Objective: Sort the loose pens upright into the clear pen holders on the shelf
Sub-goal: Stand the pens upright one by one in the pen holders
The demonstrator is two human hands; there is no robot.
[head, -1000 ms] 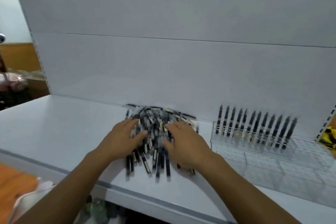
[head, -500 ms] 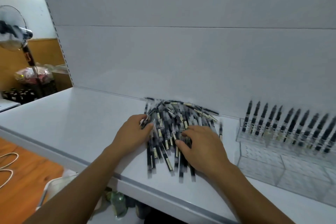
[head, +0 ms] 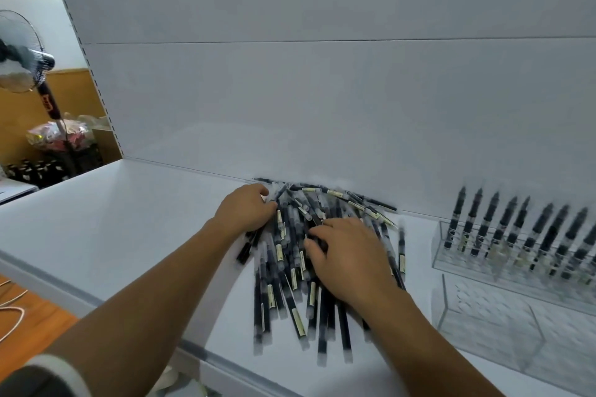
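Note:
A heap of loose black pens (head: 283,271) with clear caps and pale labels lies on the white shelf (head: 129,222) against the back panel. My left hand (head: 246,211) sits at the heap's upper left edge, its fingers curled into the pens there. My right hand (head: 350,256) lies on top of the heap's middle, thumb and fingers curled round a few pens. To the right stands a clear pen holder (head: 467,263) with a row of several black pens (head: 516,229) upright in its back row. Its front compartments (head: 490,329) hold nothing.
The shelf's front edge (head: 200,351) runs diagonally below my arms. Left of the shelf are a standing fan (head: 22,55), a wrapped bundle (head: 59,135), a wooden surface (head: 29,329) and a pale cable (head: 13,316). Bare shelf stretches left of the heap.
The view has swung left and closer, so the heap and holder sit further right. Both hands went from lying flat on the heap to curling their fingers into the pens.

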